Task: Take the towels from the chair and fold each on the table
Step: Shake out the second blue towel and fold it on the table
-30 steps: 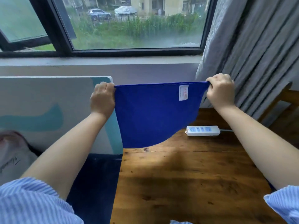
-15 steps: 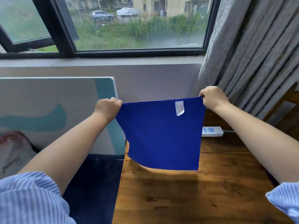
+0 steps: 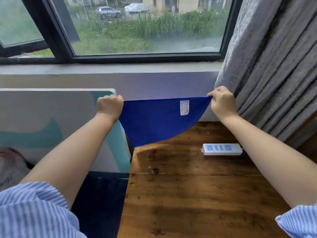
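A blue towel (image 3: 154, 122) with a white label near its top right hangs stretched in the air over the far edge of the wooden table (image 3: 188, 194). My left hand (image 3: 109, 107) grips its top left corner in a fist. My right hand (image 3: 223, 102) pinches the top right corner. The towel's lower part swings away from me, so its bottom edge curves up to the right. A dark blue cloth (image 3: 99, 203) lies low at the left of the table; what it rests on is hidden.
A white power strip (image 3: 222, 149) lies on the table at the back right, its cable running right. Grey curtains (image 3: 274, 66) hang at the right. A white and teal board (image 3: 56, 127) leans against the wall on the left, under the window.
From half a second ago, both hands spread wider and pulled the top edge taut. The towel's bottom, hanging straight down then, has swung away, uncovering the power strip.
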Available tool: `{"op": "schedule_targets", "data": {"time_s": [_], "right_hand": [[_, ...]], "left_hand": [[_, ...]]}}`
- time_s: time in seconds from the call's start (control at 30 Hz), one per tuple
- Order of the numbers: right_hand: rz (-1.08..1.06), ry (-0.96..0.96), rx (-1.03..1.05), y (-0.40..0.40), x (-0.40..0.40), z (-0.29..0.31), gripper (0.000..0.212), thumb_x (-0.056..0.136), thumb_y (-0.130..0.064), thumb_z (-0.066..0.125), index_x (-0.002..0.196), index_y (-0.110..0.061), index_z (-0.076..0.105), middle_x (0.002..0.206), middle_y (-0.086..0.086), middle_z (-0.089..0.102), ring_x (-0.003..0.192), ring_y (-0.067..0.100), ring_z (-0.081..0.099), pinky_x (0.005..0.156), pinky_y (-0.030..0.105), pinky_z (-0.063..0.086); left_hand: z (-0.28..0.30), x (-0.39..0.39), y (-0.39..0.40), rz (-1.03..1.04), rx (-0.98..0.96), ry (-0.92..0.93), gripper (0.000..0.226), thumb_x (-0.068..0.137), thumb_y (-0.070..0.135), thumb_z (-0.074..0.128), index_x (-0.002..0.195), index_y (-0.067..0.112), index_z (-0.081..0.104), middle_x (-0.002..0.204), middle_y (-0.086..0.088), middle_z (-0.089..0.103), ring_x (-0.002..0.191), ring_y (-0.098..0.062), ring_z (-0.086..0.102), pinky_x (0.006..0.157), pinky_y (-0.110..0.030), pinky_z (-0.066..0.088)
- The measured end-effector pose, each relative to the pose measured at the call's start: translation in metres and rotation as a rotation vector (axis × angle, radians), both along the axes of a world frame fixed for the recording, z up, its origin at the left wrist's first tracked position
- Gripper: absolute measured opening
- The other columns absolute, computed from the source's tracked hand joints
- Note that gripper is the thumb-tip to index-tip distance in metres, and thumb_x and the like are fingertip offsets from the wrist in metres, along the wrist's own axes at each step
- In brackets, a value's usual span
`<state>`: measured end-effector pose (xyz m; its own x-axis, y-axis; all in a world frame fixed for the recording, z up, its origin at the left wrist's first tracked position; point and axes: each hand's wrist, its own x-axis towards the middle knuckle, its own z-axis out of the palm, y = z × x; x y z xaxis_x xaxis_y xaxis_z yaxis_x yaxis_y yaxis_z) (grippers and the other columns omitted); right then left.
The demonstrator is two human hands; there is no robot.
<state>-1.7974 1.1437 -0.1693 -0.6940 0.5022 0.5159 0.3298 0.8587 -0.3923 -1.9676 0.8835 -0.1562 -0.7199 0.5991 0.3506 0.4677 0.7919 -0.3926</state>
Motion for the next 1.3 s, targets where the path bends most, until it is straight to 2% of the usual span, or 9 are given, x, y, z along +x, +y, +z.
{"op": "schedule_targets", "data": {"time_s": [0.07, 0.23, 0.37, 0.5, 0.67, 0.8, 0.93, 1.2, 1.3], "right_hand": [[0.03, -0.076, 0.027, 0.002, 0.009, -0.016, 0.023, 0.086, 0.006, 0.047, 0.098, 0.01, 0.067, 0.101, 0.029, 0.061, 0.092, 0.042, 0.058, 0.077, 0.037, 0.046], [0.105, -0.573, 0.04, -0.008, 0.046, -0.068, 0.026, 0.087, -0.005, 0.049, 0.104, -0.005, 0.068, 0.109, 0.015, 0.06, 0.1, 0.034, 0.058, 0.08, 0.034, 0.046], [0.165, -0.969, 0.174, -0.023, 0.08, -0.11, 0.028, 0.088, -0.014, 0.048, 0.11, -0.018, 0.065, 0.116, 0.005, 0.058, 0.113, 0.024, 0.051, 0.085, 0.03, 0.046], [0.263, -1.233, 0.202, -0.043, 0.115, -0.156, 0.025, 0.089, -0.013, 0.047, 0.107, -0.015, 0.064, 0.114, 0.004, 0.059, 0.112, 0.022, 0.049, 0.082, 0.029, 0.045], [0.336, -1.329, 0.228, -0.067, 0.151, -0.192, 0.026, 0.088, -0.003, 0.043, 0.107, -0.01, 0.06, 0.1, 0.004, 0.05, 0.115, 0.023, 0.044, 0.08, 0.029, 0.044], [0.341, -1.361, 0.215, -0.081, 0.171, -0.212, 0.025, 0.088, -0.003, 0.043, 0.107, -0.009, 0.057, 0.114, 0.007, 0.055, 0.112, 0.023, 0.045, 0.079, 0.029, 0.044], [0.314, -1.307, 0.194, -0.088, 0.189, -0.228, 0.027, 0.088, -0.003, 0.042, 0.112, -0.01, 0.052, 0.117, 0.006, 0.051, 0.114, 0.022, 0.044, 0.082, 0.028, 0.042], [0.374, -1.368, 0.141, -0.097, 0.204, -0.264, 0.026, 0.089, -0.005, 0.04, 0.112, -0.011, 0.051, 0.117, 0.007, 0.051, 0.114, 0.023, 0.044, 0.083, 0.03, 0.041], [0.4, -1.415, 0.12, -0.098, 0.203, -0.269, 0.027, 0.089, -0.007, 0.039, 0.113, -0.012, 0.051, 0.117, 0.007, 0.052, 0.114, 0.024, 0.045, 0.083, 0.031, 0.041]], "left_hand": [[-0.017, 0.008, -0.008, -0.014, -0.225, -0.113, 0.028, 0.082, -0.011, 0.05, 0.108, -0.003, 0.058, 0.106, -0.019, 0.063, 0.098, -0.032, 0.061, 0.062, -0.029, 0.043], [-0.071, 0.042, -0.028, -0.142, -0.582, -0.41, 0.033, 0.095, 0.003, 0.038, 0.124, 0.013, 0.051, 0.127, -0.005, 0.053, 0.12, -0.024, 0.049, 0.088, -0.031, 0.047], [-0.123, 0.069, -0.039, -0.203, -0.719, -0.59, 0.029, 0.09, 0.0, 0.043, 0.112, 0.01, 0.057, 0.117, -0.005, 0.057, 0.112, -0.026, 0.055, 0.08, -0.032, 0.047], [-0.17, 0.103, -0.051, -0.22, -0.84, -0.735, 0.019, 0.088, 0.0, 0.047, 0.073, 0.011, 0.044, 0.069, 0.003, 0.036, 0.083, -0.024, 0.045, 0.067, -0.027, 0.037], [-0.203, 0.134, -0.066, -0.21, -0.906, -0.823, 0.036, 0.087, -0.004, 0.046, 0.06, 0.012, 0.029, 0.064, 0.001, 0.027, 0.063, -0.021, 0.036, 0.058, -0.024, 0.033], [-0.226, 0.157, -0.077, -0.245, -0.968, -0.847, 0.013, 0.089, -0.002, 0.045, 0.087, 0.01, 0.047, 0.064, 0.001, 0.029, 0.052, -0.014, 0.029, 0.066, -0.025, 0.036], [-0.247, 0.171, -0.09, -0.274, -0.958, -0.912, 0.029, 0.091, 0.001, 0.044, 0.118, 0.009, 0.05, 0.066, 0.003, 0.029, 0.056, -0.015, 0.036, 0.055, -0.026, 0.036], [-0.283, 0.185, -0.109, -0.245, -0.907, -1.009, 0.034, 0.091, 0.0, 0.041, 0.123, 0.012, 0.046, 0.074, 0.0, 0.035, 0.078, -0.021, 0.043, 0.045, -0.024, 0.024], [-0.293, 0.188, -0.113, -0.231, -0.888, -1.056, 0.036, 0.093, 0.002, 0.037, 0.126, 0.011, 0.044, 0.103, -0.007, 0.053, 0.095, -0.027, 0.054, 0.051, -0.028, 0.031]]}}
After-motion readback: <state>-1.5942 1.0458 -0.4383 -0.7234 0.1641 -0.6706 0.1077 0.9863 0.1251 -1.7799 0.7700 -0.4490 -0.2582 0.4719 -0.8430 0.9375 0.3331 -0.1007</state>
